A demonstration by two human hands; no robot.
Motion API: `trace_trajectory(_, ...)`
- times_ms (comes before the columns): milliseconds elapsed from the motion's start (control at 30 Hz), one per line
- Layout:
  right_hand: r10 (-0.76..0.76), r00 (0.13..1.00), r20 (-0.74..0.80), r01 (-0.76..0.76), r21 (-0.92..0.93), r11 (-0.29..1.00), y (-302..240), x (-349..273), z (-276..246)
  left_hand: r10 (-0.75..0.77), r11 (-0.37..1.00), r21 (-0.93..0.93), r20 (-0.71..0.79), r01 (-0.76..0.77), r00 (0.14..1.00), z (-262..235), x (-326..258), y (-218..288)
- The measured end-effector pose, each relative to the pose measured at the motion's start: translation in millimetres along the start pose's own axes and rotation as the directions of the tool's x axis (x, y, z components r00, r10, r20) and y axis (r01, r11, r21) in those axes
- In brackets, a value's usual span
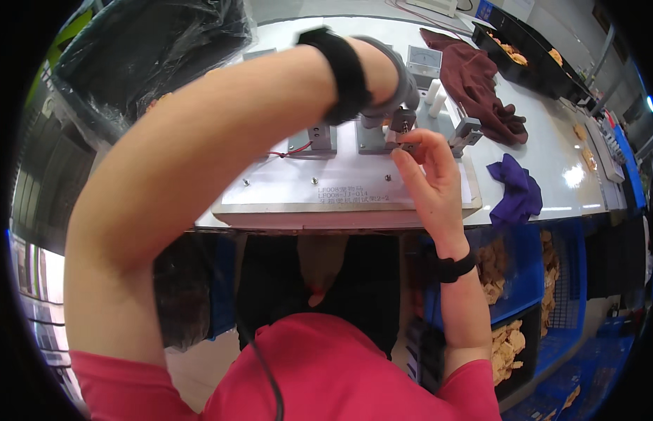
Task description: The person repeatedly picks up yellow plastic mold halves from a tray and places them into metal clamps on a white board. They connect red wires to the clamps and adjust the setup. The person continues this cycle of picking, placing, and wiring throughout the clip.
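A test fixture (270,203) with a white top stands at the table's front edge, carrying grey blocks, white posts (438,102) and a small dial meter (424,59). My right hand (433,182) reaches its middle, thumb and index finger closing around a small part beside a grey clamp block (372,137); the part is too small to name. My left arm arches across from the left, a black band on its wrist. A curved grey shape (405,88) surrounds the end of that arm, and my left hand (382,63) is mostly hidden there, its fingers not visible.
A dark brown cloth (474,84) and a purple cloth (516,189) lie right of the fixture. Black trays (544,74) with tan pieces stand at the far right. A plastic-lined bin (109,77) is at the left; blue crates (530,274) stand below the table's right side.
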State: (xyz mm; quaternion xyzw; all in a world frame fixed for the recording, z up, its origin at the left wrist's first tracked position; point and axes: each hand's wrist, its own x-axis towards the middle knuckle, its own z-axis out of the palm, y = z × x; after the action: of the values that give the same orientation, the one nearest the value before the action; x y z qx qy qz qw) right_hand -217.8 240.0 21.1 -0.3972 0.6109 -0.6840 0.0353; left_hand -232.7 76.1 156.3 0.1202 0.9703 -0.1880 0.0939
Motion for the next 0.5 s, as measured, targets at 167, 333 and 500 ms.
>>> trace_trajectory(167, 0.002, 1.0, 0.001, -0.001, -0.069, 0.998, 2.6, 0.6, 0.5, -0.041, 0.985, 0.166, -0.014, 0.042, 0.999, 5.9, 0.7, 6.6)
trace_trajectory(333, -0.069, 0.998, 0.007, 0.069, -0.054, 0.996, 8.0, -4.6, -5.3, -0.229, 0.592, -0.797, -0.306, -0.117, 0.924, -0.5, -114.2, -54.1)
trace_trajectory(500, 0.013, 0.999, 0.049, -0.005, -0.163, 0.987, 19.6, -7.1, -29.5, -0.565, 0.824, -0.239, -0.284, 0.513, 0.775, 26.3, -321.8, -56.4)
